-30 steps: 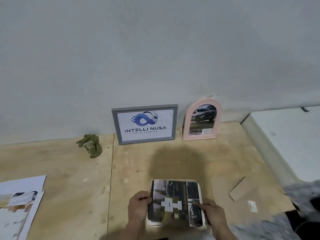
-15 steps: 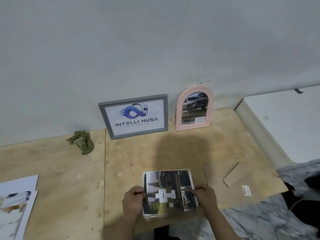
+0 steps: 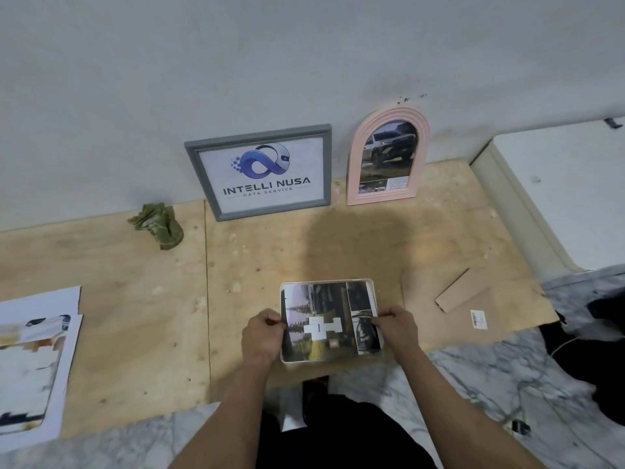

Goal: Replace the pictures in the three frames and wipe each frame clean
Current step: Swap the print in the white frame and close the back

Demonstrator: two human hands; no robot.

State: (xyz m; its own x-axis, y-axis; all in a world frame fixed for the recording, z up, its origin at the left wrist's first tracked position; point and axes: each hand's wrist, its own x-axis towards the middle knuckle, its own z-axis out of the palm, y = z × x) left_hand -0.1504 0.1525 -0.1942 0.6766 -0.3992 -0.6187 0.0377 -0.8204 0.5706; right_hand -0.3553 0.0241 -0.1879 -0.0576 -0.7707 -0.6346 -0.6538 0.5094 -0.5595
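Note:
A small white frame [image 3: 329, 357] lies flat on the plywood board near its front edge, with a dark printed picture [image 3: 326, 309] on top of it. My left hand [image 3: 263, 336] pinches the picture's left edge. My right hand [image 3: 395, 328] pinches its right edge. A grey frame [image 3: 196, 164] with a blue logo print leans on the wall at the back. Beside it on the right leans a pink arched frame [image 3: 353, 157] with a car photo. A crumpled green cloth [image 3: 157, 225] lies to the left of the grey frame.
Loose printed sheets [image 3: 30, 353] lie at the left edge of the plywood board [image 3: 135, 299]. A folded cardboard piece [image 3: 461, 294] and a small barcode label [image 3: 478, 319] lie to the right. A white slab [image 3: 558, 184] borders the board at right; marble floor [image 3: 490, 374] is in front.
The view has shifted a little, so the frames sit lower and more to the left than a second ago. Both hands keep their hold on the picture's edges over the white frame.

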